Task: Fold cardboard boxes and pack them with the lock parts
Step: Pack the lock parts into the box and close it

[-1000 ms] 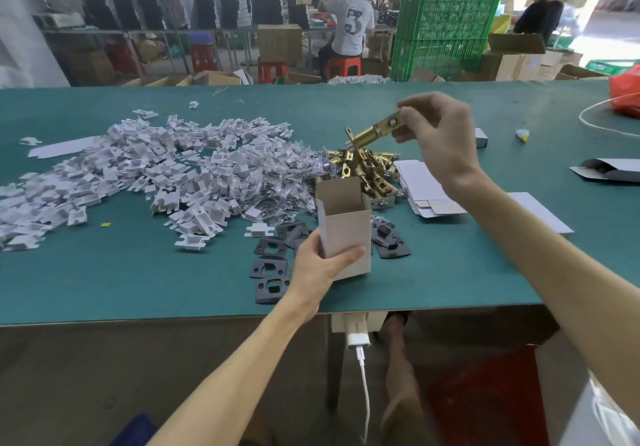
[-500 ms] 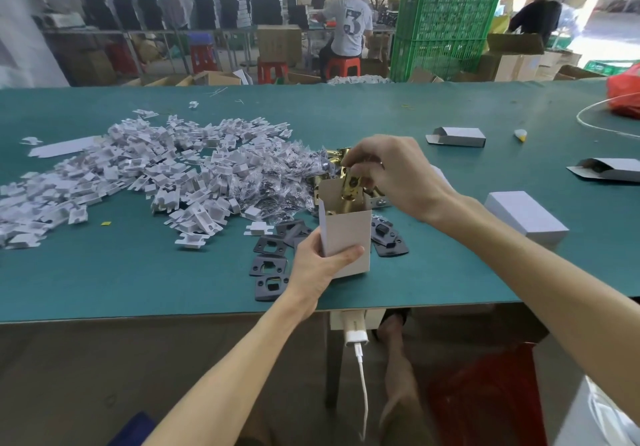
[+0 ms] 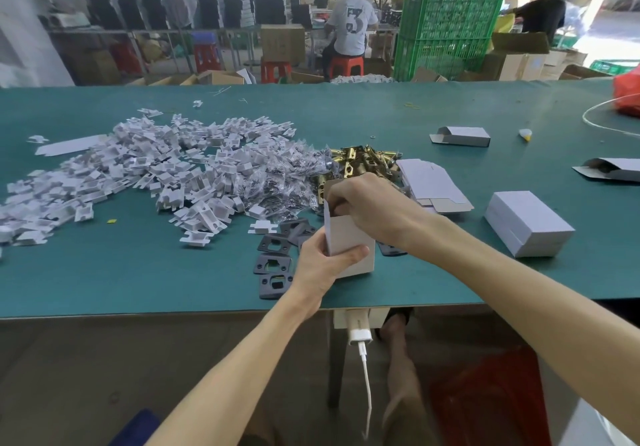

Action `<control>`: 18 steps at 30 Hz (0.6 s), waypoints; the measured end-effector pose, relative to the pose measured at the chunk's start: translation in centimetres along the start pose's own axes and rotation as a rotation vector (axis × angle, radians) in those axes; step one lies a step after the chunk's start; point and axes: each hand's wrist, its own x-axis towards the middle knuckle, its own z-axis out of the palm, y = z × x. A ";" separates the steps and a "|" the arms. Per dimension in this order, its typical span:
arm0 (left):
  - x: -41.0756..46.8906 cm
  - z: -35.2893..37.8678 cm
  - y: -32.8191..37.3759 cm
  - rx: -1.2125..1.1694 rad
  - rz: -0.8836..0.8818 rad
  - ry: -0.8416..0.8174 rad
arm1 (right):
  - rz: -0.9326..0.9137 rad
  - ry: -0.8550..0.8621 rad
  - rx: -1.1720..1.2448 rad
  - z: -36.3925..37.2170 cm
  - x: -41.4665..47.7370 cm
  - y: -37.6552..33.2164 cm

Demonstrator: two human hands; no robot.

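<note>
One rectangular cardboard box (image 3: 350,241), left hand (image 3: 321,267) clasping; right hand (image 3: 369,203) inside, grip unclear

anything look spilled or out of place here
Nothing damaged. The heap of white plastic inserts sprawls loose over the green table, and a small yellow scrap lies alone. The white cardboard box in the left hand stands upright.

Left hand (image 3: 323,267) grips box (image 3: 349,243); right hand (image 3: 372,203) atop, fingers inside.
</note>
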 end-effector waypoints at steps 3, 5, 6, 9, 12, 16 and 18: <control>0.0 0.0 0.0 0.000 -0.002 -0.007 | 0.002 -0.059 -0.034 0.1 0.3 0.0; -0.1 0.0 0.0 -0.009 0.000 -0.013 | -0.011 -0.102 -0.070 0.1 0.2 -0.1; -0.1 0.0 0.1 -0.013 -0.001 -0.014 | -0.013 -0.113 -0.087 0.1 0.0 -0.2; -0.1 0.0 0.2 -0.006 -0.005 -0.012 | -0.004 -0.123 -0.089 0.0 -0.1 -0.3; -0.1 0.1 0.2 -0.001 -0.006 -0.003 | 0.002 -0.065 -0.101 -0.2 -0.1 -1.0; -0.1 0.1 0.3 0.015 -0.002 0.001 | -0.069 0.190 -0.085 0.1 0.2 -2.7; -0.2 0.1 0.4 0.055 0.018 0.001 | -0.132 0.234 -0.084 0.8 0.8 -3.8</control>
